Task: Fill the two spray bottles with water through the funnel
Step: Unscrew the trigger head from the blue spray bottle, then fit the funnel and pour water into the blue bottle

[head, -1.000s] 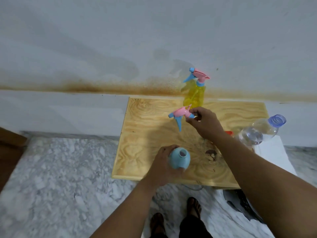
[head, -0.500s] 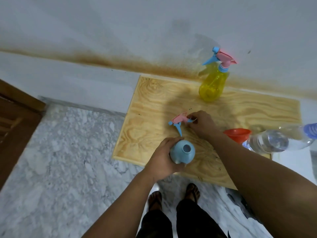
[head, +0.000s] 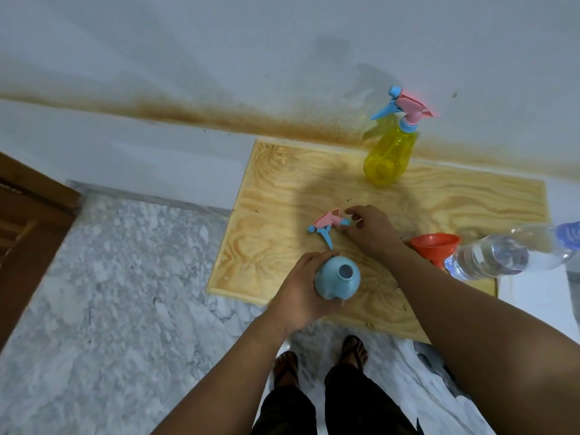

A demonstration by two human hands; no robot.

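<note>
My left hand (head: pixel 299 291) grips a light blue spray bottle (head: pixel 337 282) near the front edge of the wooden table (head: pixel 282 189); its neck is open, with no head on it. My right hand (head: pixel 368 229) rests on the table with its fingertips on the collar end of the pink and blue spray head (head: pixel 328 224), which lies on the wood. A yellow spray bottle (head: pixel 389 155) with its head on stands at the back by the wall. An orange funnel (head: pixel 434 246) sits to the right of my right wrist. A clear water bottle (head: pixel 508 252) with a blue cap is beside the funnel.
A stained white wall runs behind the table. Grey marble floor lies to the left, with a brown wooden door frame (head: pixel 28 221) at the far left. My feet in sandals (head: pixel 320 359) stand just in front of the table.
My right hand has lowered the spray head from above the table onto the wood. The view has swung left and down, and the funnel has come into sight.
</note>
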